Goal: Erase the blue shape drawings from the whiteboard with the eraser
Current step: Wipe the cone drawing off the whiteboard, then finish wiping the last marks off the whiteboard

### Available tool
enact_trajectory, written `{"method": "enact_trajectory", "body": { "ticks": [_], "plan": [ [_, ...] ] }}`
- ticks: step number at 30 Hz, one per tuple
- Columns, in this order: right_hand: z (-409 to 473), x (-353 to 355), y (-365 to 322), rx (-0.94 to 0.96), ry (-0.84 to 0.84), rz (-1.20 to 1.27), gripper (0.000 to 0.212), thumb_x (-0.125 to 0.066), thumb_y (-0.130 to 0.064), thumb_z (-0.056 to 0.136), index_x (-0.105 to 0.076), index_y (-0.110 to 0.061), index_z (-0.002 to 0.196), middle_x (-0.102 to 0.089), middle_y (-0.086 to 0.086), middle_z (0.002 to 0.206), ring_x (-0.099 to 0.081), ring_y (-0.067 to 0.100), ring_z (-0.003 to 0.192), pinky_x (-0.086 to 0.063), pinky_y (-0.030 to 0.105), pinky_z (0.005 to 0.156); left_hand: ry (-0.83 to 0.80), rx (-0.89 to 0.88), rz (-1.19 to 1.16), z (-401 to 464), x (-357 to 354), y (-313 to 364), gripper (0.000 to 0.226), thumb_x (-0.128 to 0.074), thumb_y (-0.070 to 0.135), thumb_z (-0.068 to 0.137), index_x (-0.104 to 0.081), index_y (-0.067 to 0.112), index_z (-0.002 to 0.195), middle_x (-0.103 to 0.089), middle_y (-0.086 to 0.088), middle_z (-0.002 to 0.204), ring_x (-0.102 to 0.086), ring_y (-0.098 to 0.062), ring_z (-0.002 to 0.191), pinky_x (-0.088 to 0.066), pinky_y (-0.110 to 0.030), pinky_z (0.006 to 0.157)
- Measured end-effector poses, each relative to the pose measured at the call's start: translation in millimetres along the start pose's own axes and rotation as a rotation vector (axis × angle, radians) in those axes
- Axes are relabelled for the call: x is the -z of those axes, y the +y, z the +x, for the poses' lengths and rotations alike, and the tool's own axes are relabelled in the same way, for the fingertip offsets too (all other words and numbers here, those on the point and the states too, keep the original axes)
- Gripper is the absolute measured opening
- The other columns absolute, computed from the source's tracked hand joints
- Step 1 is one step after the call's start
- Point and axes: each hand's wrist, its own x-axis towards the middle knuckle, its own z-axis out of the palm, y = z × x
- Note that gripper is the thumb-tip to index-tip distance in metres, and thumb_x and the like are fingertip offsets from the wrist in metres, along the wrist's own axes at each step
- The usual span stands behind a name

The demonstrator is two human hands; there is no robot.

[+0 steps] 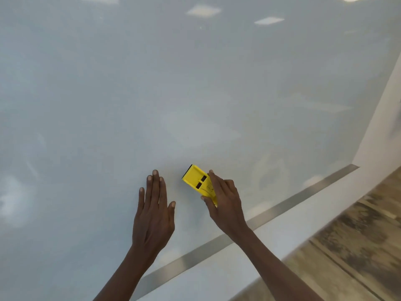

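The whiteboard (152, 94) fills most of the head view, pale grey-white with faint smears and light reflections. No blue drawing shows on it. My right hand (225, 203) grips a yellow eraser (198, 180) with two dark slots, its dark pad against the lower board. My left hand (155, 211) lies flat on the board just left of the eraser, fingers straight and together.
A metal strip (282, 205) runs diagonally along the board's lower edge, with white wall below it. Wood-patterned floor (358, 246) lies at the lower right. A white wall edge (382, 118) bounds the board on the right.
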Motion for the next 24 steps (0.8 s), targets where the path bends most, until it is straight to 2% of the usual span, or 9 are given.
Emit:
{"method": "enact_trajectory", "body": {
  "ticks": [6, 13, 17, 24],
  "plan": [
    [-41.0, -17.9, 7.5, 0.062, -0.163, 0.001, 0.059, -0.069, -0.013, 0.088, -0.048, -0.008, 0.143, -0.056, 0.005, 0.138, -0.052, 0.030, 0.112, -0.048, 0.042, 0.090, -0.088, 0.033, 0.036, -52.6, -6.8, -8.0, 0.064, -0.037, 0.024, 0.104, -0.032, -0.013, 0.155, -0.026, -0.030, 0.167, -0.022, -0.038, 0.157, -0.021, -0.050, 0.123],
    [-81.2, -47.6, 26.8, 0.150, -0.408, -0.054, 0.063, -0.071, -0.007, 0.081, -0.049, -0.011, 0.140, -0.055, 0.005, 0.137, -0.053, 0.031, 0.111, -0.046, 0.044, 0.094, -0.192, 0.130, 0.055, -99.9, -19.6, -7.1, 0.062, -0.037, 0.022, 0.104, -0.033, -0.013, 0.155, -0.026, -0.030, 0.167, -0.029, -0.041, 0.155, -0.031, -0.056, 0.121],
    [-101.1, -71.1, 44.7, 0.211, -0.563, -0.113, 0.071, -0.073, -0.003, 0.074, -0.049, -0.015, 0.140, -0.054, 0.006, 0.132, -0.053, 0.028, 0.112, -0.044, 0.039, 0.097, -0.227, 0.159, 0.049, -122.3, -28.8, 0.7, 0.061, -0.039, 0.020, 0.105, -0.032, -0.014, 0.154, -0.027, -0.032, 0.165, -0.030, -0.043, 0.153, -0.036, -0.059, 0.119],
    [-117.7, -106.8, 72.5, 0.200, -0.773, -0.211, 0.077, -0.060, 0.009, 0.064, -0.052, -0.016, 0.137, -0.054, 0.008, 0.128, -0.054, 0.030, 0.113, -0.043, 0.042, 0.098, -0.275, 0.197, 0.069, -144.2, -44.8, 9.4, 0.062, -0.041, 0.021, 0.106, -0.025, -0.012, 0.157, -0.022, -0.031, 0.167, -0.022, -0.039, 0.158, -0.023, -0.053, 0.126]
  ]
}}
